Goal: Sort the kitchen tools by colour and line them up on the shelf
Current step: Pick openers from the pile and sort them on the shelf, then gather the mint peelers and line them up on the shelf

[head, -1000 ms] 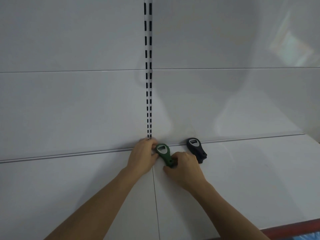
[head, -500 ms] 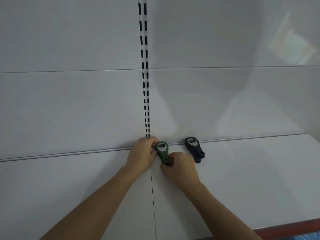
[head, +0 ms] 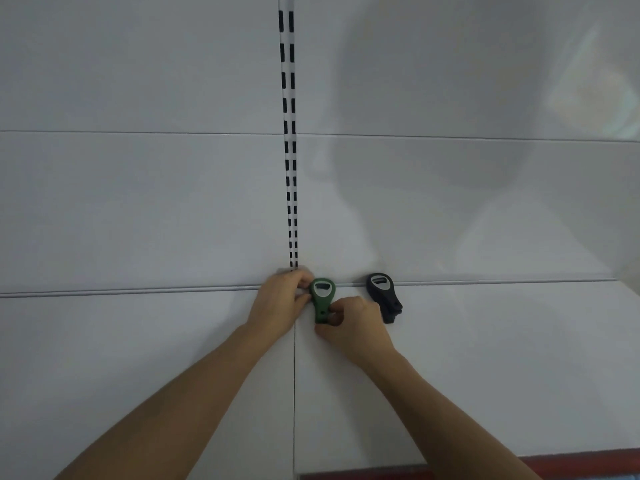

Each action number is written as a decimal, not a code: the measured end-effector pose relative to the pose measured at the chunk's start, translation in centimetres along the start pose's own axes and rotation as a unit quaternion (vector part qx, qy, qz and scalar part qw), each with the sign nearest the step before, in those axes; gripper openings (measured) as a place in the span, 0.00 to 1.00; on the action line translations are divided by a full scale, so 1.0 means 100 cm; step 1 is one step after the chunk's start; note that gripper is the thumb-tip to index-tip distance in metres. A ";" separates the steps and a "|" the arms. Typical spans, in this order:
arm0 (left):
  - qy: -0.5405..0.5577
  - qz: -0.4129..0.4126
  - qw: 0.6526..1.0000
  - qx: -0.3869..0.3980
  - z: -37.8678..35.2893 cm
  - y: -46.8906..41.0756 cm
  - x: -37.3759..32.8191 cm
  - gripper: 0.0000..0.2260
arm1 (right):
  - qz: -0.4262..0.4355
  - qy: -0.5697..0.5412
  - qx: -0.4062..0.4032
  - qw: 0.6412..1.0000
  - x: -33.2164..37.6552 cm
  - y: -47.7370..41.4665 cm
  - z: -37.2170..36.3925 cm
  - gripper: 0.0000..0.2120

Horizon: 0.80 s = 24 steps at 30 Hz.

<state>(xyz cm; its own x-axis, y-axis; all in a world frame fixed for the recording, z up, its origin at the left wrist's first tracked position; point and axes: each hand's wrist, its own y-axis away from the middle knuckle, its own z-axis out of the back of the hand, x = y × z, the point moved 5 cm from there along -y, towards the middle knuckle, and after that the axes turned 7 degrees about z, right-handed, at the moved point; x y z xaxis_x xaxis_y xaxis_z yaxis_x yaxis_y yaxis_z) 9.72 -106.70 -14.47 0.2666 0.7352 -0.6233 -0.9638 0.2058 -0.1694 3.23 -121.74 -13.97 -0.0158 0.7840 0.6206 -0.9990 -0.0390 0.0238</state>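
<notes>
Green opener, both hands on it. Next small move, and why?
Probably let go with both hands. The green opener already lies flat on the shelf, head at the back edge like the black opener beside it; the right hand pinches its handle and the left hand holds its head.

On the shelf (head: 485, 358), the first opener (head: 322, 296) lies between the left hand (head: 277, 306) and right hand (head: 356, 327); the second opener (head: 382, 299) lies just right of the right hand.

Probably a shop or stockroom: a white metal shelf (head: 485, 358) is butting against plain white back panels (head: 138, 202), a slotted upright (head: 290, 168) is running up between them, and a red strip (head: 571, 460) is edging the front.
</notes>
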 end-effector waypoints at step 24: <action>-0.347 0.217 0.910 -0.063 0.326 0.244 0.218 0.27 | 0.372 0.228 0.137 0.889 0.311 0.011 -0.139 0.28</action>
<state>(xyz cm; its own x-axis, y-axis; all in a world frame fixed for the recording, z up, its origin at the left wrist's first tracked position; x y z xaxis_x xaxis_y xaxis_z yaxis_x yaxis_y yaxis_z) -7.89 -64.57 -7.29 -0.2430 0.9696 -0.0283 -0.9600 -0.2446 -0.1366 1.02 -88.79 -5.53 -0.7463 0.6454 0.1631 -0.6578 -0.7525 -0.0324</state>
